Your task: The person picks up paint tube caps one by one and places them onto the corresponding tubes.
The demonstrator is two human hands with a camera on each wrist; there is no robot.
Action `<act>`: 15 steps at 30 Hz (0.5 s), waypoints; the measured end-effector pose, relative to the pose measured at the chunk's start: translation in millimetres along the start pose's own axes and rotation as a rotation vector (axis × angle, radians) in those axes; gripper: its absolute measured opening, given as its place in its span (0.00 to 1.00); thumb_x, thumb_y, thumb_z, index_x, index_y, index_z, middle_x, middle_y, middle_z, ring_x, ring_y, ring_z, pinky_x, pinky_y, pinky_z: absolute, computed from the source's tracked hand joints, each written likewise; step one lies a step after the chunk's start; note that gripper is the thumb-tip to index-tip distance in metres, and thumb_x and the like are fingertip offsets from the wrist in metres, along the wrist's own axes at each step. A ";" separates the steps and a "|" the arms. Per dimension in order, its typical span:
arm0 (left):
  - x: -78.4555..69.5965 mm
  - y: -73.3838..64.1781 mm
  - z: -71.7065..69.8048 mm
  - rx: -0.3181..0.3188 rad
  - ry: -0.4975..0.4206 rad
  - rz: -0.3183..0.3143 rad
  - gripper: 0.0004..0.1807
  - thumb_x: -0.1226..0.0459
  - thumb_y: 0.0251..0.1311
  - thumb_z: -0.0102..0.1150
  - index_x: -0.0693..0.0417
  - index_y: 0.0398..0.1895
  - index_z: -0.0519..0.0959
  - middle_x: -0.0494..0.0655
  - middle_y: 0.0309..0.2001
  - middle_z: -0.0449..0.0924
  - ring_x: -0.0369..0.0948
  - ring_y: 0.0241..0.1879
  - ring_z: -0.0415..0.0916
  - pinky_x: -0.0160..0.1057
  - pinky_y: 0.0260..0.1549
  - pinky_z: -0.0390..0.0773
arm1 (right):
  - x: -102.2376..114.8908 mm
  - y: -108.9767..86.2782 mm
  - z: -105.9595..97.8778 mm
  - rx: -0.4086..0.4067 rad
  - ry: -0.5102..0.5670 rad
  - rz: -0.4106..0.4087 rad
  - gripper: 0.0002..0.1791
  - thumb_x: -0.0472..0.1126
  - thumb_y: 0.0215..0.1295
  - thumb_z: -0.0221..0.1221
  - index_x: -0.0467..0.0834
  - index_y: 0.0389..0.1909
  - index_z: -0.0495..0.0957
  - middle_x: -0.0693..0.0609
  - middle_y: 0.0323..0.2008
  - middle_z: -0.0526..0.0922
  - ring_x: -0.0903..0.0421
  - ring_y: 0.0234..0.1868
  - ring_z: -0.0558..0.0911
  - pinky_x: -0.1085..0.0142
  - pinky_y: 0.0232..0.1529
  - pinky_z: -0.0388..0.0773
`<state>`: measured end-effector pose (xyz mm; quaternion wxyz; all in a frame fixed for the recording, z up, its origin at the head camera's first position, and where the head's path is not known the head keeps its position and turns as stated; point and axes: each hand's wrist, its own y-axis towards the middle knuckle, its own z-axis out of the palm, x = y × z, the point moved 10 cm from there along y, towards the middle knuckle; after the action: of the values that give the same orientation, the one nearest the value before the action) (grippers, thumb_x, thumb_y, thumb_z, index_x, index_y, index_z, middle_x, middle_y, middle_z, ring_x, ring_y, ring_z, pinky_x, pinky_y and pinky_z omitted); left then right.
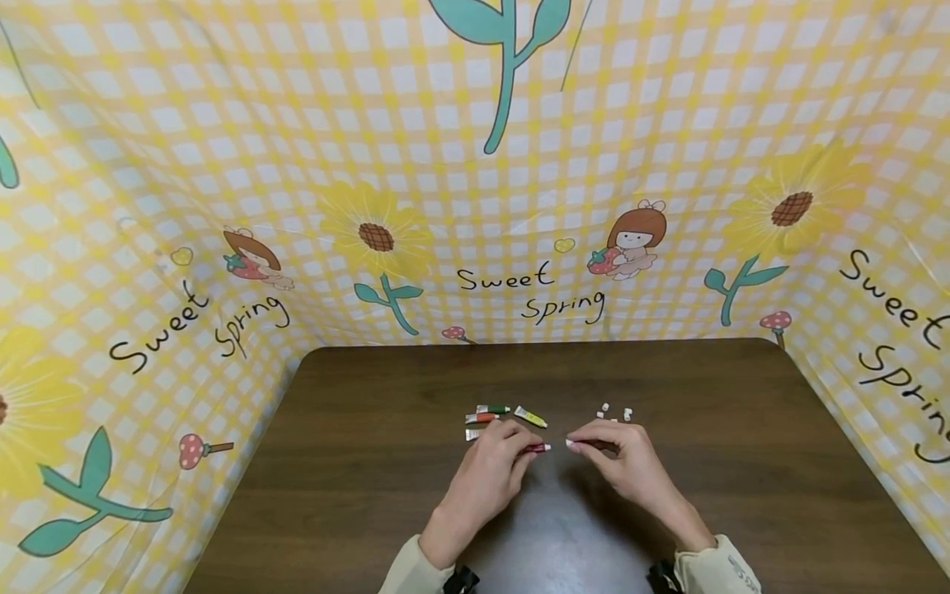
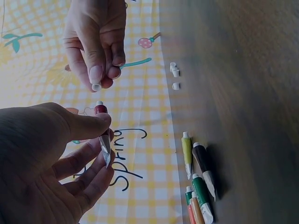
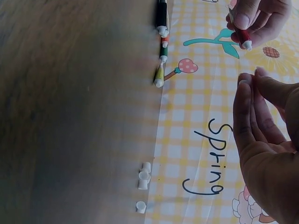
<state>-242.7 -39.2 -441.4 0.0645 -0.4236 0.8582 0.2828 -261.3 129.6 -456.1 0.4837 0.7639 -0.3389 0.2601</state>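
My left hand [image 1: 486,470] pinches a small dark red paint tube [image 2: 100,109] between thumb and fingers. Its white threaded nozzle [image 2: 99,103] is bare and points toward the other hand. Facing it, my right hand [image 1: 634,462] holds a tiny white screw cap [image 2: 96,87] at the tips of thumb and index finger. A short gap separates cap and nozzle. Just beyond the left hand lie a yellow paint tube [image 1: 530,417], a green one [image 1: 493,408] and an orange one [image 1: 481,418]. In the left wrist view a black tube [image 2: 202,158] lies beside the yellow one.
Several loose white caps [image 1: 627,412] lie on the dark wooden table [image 1: 356,478] beyond the right hand. A yellow checked cloth [image 1: 490,190] with printed flowers and lettering stands around the table's back and sides.
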 end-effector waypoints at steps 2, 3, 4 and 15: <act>-0.5 0.2 0.1 0.002 -0.001 0.001 0.06 0.63 0.73 0.68 0.46 0.47 0.89 0.39 0.45 0.87 0.39 0.45 0.79 0.35 0.43 0.82 | 0.8 0.4 1.2 0.001 0.005 -0.007 0.12 0.28 0.64 0.72 0.48 0.42 0.92 0.55 0.38 0.92 0.60 0.39 0.90 0.73 0.40 0.86; -0.6 0.2 0.2 0.003 -0.001 0.001 0.06 0.63 0.73 0.67 0.46 0.47 0.89 0.39 0.45 0.87 0.39 0.45 0.79 0.35 0.43 0.82 | 1.4 0.5 1.9 0.003 0.006 -0.009 0.12 0.28 0.64 0.72 0.48 0.42 0.92 0.55 0.38 0.92 0.59 0.39 0.90 0.73 0.40 0.86; -0.7 0.2 0.3 0.003 -0.002 0.002 0.06 0.62 0.73 0.67 0.46 0.47 0.89 0.39 0.45 0.87 0.39 0.45 0.79 0.35 0.43 0.82 | 1.6 0.5 2.6 0.004 0.006 -0.011 0.12 0.28 0.64 0.72 0.48 0.42 0.92 0.55 0.38 0.92 0.59 0.39 0.90 0.73 0.40 0.86; -2.9 -0.1 -0.3 -0.008 -0.008 0.016 0.05 0.63 0.73 0.67 0.47 0.47 0.89 0.39 0.44 0.87 0.39 0.44 0.80 0.36 0.43 0.83 | -1.0 -1.3 9.8 0.029 0.002 -0.004 0.13 0.28 0.63 0.73 0.48 0.42 0.92 0.55 0.38 0.92 0.61 0.40 0.89 0.72 0.40 0.86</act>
<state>-240.7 -37.4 -440.2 0.0640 -0.4156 0.8601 0.2887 -260.3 121.4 -461.5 0.4733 0.7714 -0.3330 0.2646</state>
